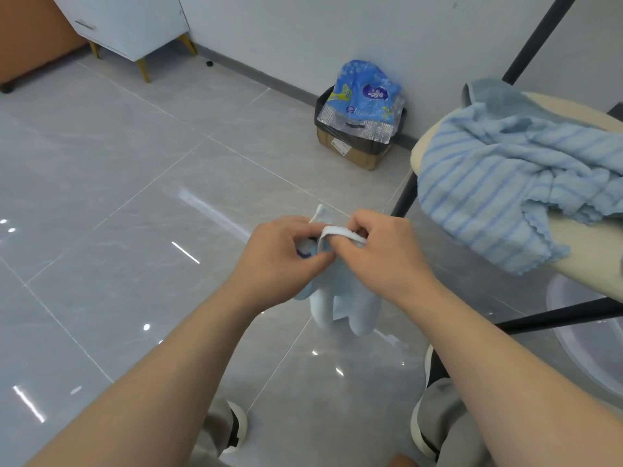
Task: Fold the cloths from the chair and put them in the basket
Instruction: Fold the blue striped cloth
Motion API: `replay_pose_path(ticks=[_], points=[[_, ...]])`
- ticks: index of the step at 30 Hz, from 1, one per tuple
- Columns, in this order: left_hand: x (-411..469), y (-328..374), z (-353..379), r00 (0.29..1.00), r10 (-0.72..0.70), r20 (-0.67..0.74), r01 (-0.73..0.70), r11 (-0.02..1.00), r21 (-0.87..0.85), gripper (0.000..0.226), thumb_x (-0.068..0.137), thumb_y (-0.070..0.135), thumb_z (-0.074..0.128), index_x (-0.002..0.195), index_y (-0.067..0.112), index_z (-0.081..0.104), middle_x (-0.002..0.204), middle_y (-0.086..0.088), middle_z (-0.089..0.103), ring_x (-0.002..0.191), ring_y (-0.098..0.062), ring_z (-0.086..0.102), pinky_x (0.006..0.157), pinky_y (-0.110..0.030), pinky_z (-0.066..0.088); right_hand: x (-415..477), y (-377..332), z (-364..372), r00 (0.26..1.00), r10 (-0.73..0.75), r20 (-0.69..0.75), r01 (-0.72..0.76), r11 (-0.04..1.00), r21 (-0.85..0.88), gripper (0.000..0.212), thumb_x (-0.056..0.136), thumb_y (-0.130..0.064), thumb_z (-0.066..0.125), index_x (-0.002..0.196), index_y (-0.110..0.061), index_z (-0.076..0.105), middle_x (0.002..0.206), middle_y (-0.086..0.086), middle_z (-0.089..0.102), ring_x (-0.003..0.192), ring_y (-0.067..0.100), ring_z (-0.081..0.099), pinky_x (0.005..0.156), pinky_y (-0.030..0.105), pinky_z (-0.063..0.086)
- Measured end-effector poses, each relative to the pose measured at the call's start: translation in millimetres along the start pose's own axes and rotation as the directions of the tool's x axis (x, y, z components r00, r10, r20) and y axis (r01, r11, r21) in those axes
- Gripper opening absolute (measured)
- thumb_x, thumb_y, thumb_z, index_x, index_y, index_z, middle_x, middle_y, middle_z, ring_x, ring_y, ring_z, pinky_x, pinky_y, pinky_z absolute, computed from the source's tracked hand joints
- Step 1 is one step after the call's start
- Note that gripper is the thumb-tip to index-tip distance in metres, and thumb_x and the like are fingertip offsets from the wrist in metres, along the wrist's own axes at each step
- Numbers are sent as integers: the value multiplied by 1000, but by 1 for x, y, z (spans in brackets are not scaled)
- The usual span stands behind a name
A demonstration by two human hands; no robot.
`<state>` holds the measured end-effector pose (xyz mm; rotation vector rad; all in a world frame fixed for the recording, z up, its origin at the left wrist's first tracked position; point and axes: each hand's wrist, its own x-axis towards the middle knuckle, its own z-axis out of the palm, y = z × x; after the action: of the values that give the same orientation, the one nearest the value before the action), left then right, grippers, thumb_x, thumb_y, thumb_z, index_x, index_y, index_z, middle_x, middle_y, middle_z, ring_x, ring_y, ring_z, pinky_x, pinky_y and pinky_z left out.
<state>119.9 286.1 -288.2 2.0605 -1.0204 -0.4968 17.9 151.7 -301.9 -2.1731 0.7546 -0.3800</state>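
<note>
Left hand: my view shows the left hand with fingers curled, pinching the top edge of the small cloth.
Right hand: the right hand pinches the same edge at its white hem, just beside the left.
Why held so: both grips meet on 1 edge, so the cloth hangs free below them over the floor. I judge this lines up corners for a fold.
Small cloth: in the air between the hands, left of the chair and apart from it.
Chair: its seat carries the striped cloth, crumpled and drooping over the near edge, likely dumped there unsorted. A grey cloth lies behind it.
Basket: a pale round rim low under the chair may be it; I cannot tell.
Count: 2 hands, 1 cloth held, 2 cloths on the chair that I can make out, 1 chair.
Progress: early, I judge; 2 cloths are unfolded.
</note>
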Motion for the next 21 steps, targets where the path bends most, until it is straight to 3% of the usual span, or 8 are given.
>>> replay_pose_path(ticks=[4, 8, 10, 12, 14, 17, 20, 21], points=[[5, -7, 2, 981, -62, -182, 76, 994, 73, 30, 80, 6, 62, 86, 29, 80, 78, 12, 72, 81, -2, 59, 65, -7, 41, -3, -1, 2, 991, -11, 134, 18, 998, -54, 32, 84, -46, 73, 73, -20, 60, 64, -6, 57, 64, 11, 53, 54, 21, 38], [12, -11, -13, 926, -130, -354, 165, 984, 71, 30, 77, 2, 55, 75, 24, 76, 70, 9, 68, 75, -4, 56, 60, -5, 37, -2, 1, 1, 940, 52, 337, 44, 962, -271, 27, 85, -39, 71, 73, -24, 51, 72, -7, 55, 72, 15, 54, 53, 24, 33], [15, -14, -21, 870, -167, -465, 215, 975, 51, 30, 77, 0, 50, 74, 20, 71, 70, 8, 64, 70, -6, 54, 58, -8, 34, -1, 3, -1, 912, 119, 393, 25, 940, -341, 30, 85, -39, 71, 72, -23, 50, 72, -5, 55, 72, 17, 54, 52, 25, 33], [18, -20, -30, 809, -222, -544, 269, 963, 6, 32, 76, -4, 43, 71, 21, 63, 70, 7, 59, 74, -13, 53, 60, -19, 34, -1, 6, -3, 908, 147, 393, 5, 933, -360, 31, 87, -41, 70, 73, -19, 53, 71, -3, 54, 68, 15, 53, 52, 27, 34], [19, -24, -35, 792, -290, -537, 313, 948, -51, 33, 74, -6, 39, 64, 20, 56, 66, 9, 55, 70, -15, 50, 57, -25, 34, 0, 7, -5, 929, 140, 342, -28, 949, -315, 35, 88, -45, 69, 74, -16, 55, 68, -3, 52, 63, 12, 49, 52, 28, 33], [19, -23, -30, 830, -370, -417, 354, 928, -120, 31, 76, 2, 39, 63, 19, 62, 73, 7, 63, 73, -7, 56, 55, -19, 37, 1, 4, -4, 953, 95, 288, -39, 980, -194, 37, 88, -47, 68, 69, -20, 52, 65, -5, 50, 61, 11, 47, 54, 29, 34], [18, -16, -20, 908, -350, -231, 321, 934, -155, 34, 78, 32, 45, 76, 10, 71, 87, 12, 68, 94, 8, 61, 71, -26, 44, -1, -1, 0, 949, 43, 313, -7, 993, -114, 36, 86, -40, 70, 65, -18, 50, 59, -8, 50, 58, 8, 46, 54, 25, 34], [16, -15, -17, 941, -306, -146, 290, 950, -118, 39, 80, 45, 52, 84, 13, 74, 93, 14, 66, 98, 13, 57, 75, -19, 43, -1, -2, 1, 944, 30, 329, -7, 997, -70, 31, 85, -33, 70, 66, -16, 53, 58, -9, 50, 57, 7, 46, 54, 23, 35]])
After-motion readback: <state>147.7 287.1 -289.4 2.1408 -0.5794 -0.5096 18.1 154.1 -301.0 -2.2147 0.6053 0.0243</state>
